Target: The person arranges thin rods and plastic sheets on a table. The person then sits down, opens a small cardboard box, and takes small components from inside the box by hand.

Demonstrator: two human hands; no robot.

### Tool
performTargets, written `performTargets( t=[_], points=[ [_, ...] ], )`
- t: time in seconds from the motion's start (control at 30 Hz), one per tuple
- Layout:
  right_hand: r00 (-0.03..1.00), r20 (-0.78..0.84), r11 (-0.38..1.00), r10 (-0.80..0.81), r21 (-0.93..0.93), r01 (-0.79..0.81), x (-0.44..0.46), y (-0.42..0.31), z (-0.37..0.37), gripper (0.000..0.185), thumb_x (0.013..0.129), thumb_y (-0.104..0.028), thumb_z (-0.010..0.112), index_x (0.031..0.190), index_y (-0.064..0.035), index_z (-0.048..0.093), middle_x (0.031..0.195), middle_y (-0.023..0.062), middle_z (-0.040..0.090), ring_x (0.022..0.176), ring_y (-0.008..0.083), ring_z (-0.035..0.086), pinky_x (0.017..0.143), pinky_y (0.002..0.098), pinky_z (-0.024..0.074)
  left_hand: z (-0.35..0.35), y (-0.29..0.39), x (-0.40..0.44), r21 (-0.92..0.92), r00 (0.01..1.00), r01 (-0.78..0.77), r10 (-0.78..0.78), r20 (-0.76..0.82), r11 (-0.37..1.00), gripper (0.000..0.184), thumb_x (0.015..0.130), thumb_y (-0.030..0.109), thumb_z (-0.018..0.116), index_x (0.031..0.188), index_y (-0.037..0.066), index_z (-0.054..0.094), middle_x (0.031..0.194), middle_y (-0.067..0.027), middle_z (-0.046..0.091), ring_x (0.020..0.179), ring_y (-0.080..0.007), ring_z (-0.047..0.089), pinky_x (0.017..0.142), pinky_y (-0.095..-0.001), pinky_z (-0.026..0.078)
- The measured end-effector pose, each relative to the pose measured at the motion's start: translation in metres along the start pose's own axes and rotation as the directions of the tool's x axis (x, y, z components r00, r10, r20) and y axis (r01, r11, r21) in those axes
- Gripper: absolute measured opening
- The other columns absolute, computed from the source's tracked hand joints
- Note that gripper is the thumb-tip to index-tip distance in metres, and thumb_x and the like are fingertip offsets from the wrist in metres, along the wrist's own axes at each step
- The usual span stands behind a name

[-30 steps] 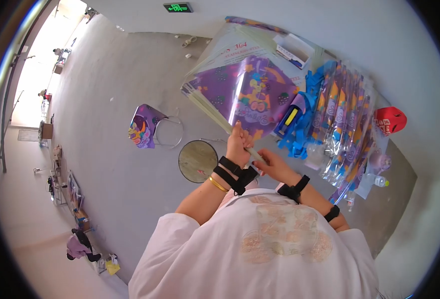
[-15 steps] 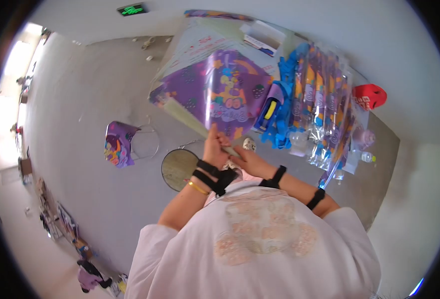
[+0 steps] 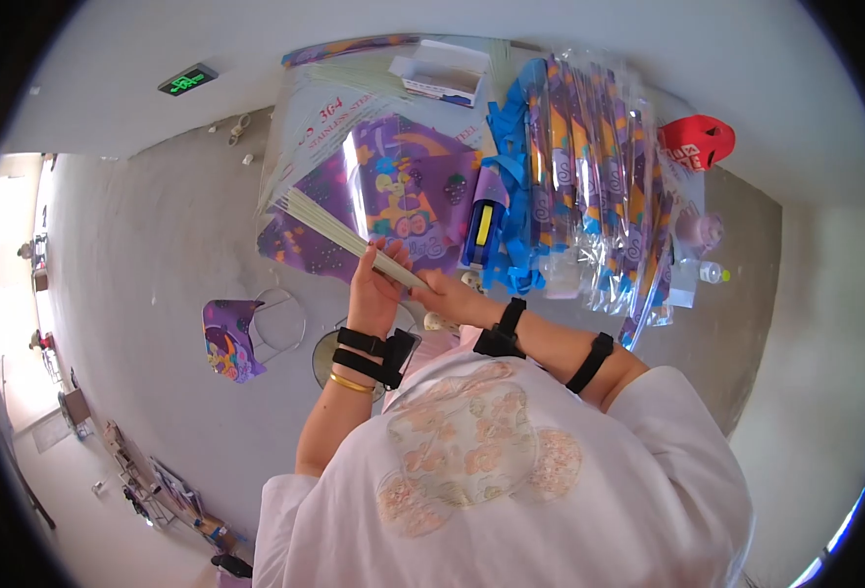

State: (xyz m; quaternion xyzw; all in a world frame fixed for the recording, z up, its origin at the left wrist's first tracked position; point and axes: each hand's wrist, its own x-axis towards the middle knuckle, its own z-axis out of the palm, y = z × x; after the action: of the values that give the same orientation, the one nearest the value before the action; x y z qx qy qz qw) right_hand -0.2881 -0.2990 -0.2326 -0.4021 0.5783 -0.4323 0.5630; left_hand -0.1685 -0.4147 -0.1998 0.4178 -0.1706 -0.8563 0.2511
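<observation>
Grey floor [image 3: 158, 245] surrounds a pale table [image 3: 295, 122] printed with stainless-steel lettering; I reckon directions from my hands, twelve straight ahead. One bundle of thin pale sticks [image 3: 329, 228] slants from me toward ten o'clock, its far ends splayed over the table's near edge; they overlap too much to count. My right hand [image 3: 444, 296] is closed on the near ends. My left hand [image 3: 380, 282] has just changed: half a second ago its fingers curled round the bundle, and now they are loosened, palm up, the sticks lying across them. I judge that it merely props the bundle, leaving the right to keep it together.

At twelve lies glossy purple cartoon-print sheeting [image 3: 413, 181]; I cannot tell whether it is one layer or several. Beyond it sits one open white carton [image 3: 442, 73]. Toward two I count one dark-blue tool with a yellow strip [image 3: 484, 227], one tangle of blue straps [image 3: 520, 220], then at least four plastic-wrapped printed packs [image 3: 599, 176], and past them one red object with dark openings [image 3: 697, 143]. One capped bottle [image 3: 713, 272] is at three.

Between eight and nine, one purple printed piece [image 3: 228, 341] hangs on a wire ring; at half past ten, one green exit sign [image 3: 188, 79].
</observation>
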Motion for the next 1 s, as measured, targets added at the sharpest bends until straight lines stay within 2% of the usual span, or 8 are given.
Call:
performTargets(
  t=[0.23,0.3,0.33,0.57,0.67,0.7,0.83,1.0],
  points=[
    [0.984,0.034,0.949,0.173,0.263,-0.176,0.001,-0.001,-0.015,0.026,0.096,-0.028,0.053,0.102,-0.0039,0.057,0.078,0.0033,0.055,0.072,0.0117,0.052,0.064,0.0284,0.0428,0.016,0.002,0.022,0.132,0.999,0.011,-0.016,0.033,0.991,0.039,0.098,0.031,0.050,0.125,0.004,0.048,0.120,-0.0122,0.060,0.107,-0.0231,0.059,0.097,-0.0386,0.048],
    [0.982,0.014,0.939,0.191,0.290,-0.187,-0.001,-0.007,-0.015,0.020,0.099,-0.026,0.051,0.101,-0.0060,0.055,0.071,-0.0031,0.044,0.062,0.0063,0.042,0.053,0.0228,0.0331,0.015,0.007,0.027,0.149,0.999,0.017,-0.021,0.026,0.989,0.039,0.098,0.032,0.050,0.125,0.004,0.048,0.121,-0.0129,0.060,0.107,-0.0233,0.060,0.097,-0.0386,0.048],
    [0.983,0.011,0.935,0.183,0.306,-0.177,0.000,-0.003,-0.012,0.019,0.099,-0.025,0.051,0.102,-0.0066,0.055,0.070,-0.0039,0.044,0.060,0.0058,0.042,0.052,0.0225,0.0334,0.013,0.008,0.029,0.151,0.999,0.035,-0.039,0.025,0.988,0.039,0.098,0.032,0.050,0.125,0.004,0.048,0.122,-0.0134,0.059,0.108,-0.0233,0.060,0.097,-0.0384,0.047],
    [0.976,-0.030,0.914,0.216,0.357,-0.191,0.014,0.004,-0.004,0.016,0.100,-0.026,0.049,0.101,-0.0110,0.054,0.069,-0.0060,0.044,0.057,0.0033,0.040,0.048,0.0195,0.0310,-0.006,0.025,0.051,0.188,0.990,0.109,-0.125,0.072,0.976,0.036,0.098,0.030,0.046,0.125,0.005,0.050,0.124,-0.0142,0.061,0.116,-0.0251,0.057,0.101,-0.0394,0.042],
    [0.954,-0.009,0.844,0.300,0.468,-0.261,0.023,-0.017,0.001,0.021,0.098,-0.026,0.051,0.102,-0.0064,0.058,0.069,-0.0034,0.047,0.058,0.0066,0.043,0.052,0.0222,0.0347,-0.014,0.041,0.058,0.232,0.983,0.071,-0.107,0.147,0.970,0.035,0.098,0.028,0.046,0.121,0.003,0.054,0.121,-0.0122,0.063,0.111,-0.0237,0.060,0.097,-0.0386,0.046],
    [0.956,-0.011,0.828,0.292,0.503,-0.247,0.030,-0.019,0.007,0.020,0.099,-0.027,0.051,0.101,-0.0077,0.057,0.068,-0.0037,0.045,0.057,0.0051,0.041,0.050,0.0211,0.0319,-0.014,0.049,0.059,0.240,0.980,0.071,-0.113,0.165,0.968,0.033,0.098,0.025,0.046,0.119,0.002,0.056,0.119,-0.0117,0.064,0.107,-0.0222,0.062,0.094,-0.0375,0.049],
    [0.948,-0.028,0.814,0.317,0.521,-0.257,0.059,-0.030,0.029,0.020,0.099,-0.027,0.051,0.100,-0.0075,0.056,0.067,-0.0040,0.044,0.057,0.0051,0.041,0.050,0.0212,0.0322,-0.031,0.080,0.075,0.240,0.972,0.089,-0.137,0.189,0.967,0.030,0.099,0.019,0.047,0.121,0.001,0.055,0.118,-0.0129,0.064,0.105,-0.0217,0.063,0.092,-0.0363,0.051],
    [0.933,-0.149,0.900,0.329,0.348,-0.262,0.098,-0.050,0.069,0.020,0.098,-0.025,0.053,0.099,-0.0057,0.056,0.068,-0.0026,0.048,0.059,0.0073,0.044,0.053,0.0234,0.0358,-0.064,0.129,0.091,0.276,0.957,0.154,-0.212,0.197,0.949,0.033,0.099,0.022,0.049,0.124,0.001,0.052,0.121,-0.0136,0.062,0.111,-0.0223,0.061,0.093,-0.0349,0.050]
  ],
)
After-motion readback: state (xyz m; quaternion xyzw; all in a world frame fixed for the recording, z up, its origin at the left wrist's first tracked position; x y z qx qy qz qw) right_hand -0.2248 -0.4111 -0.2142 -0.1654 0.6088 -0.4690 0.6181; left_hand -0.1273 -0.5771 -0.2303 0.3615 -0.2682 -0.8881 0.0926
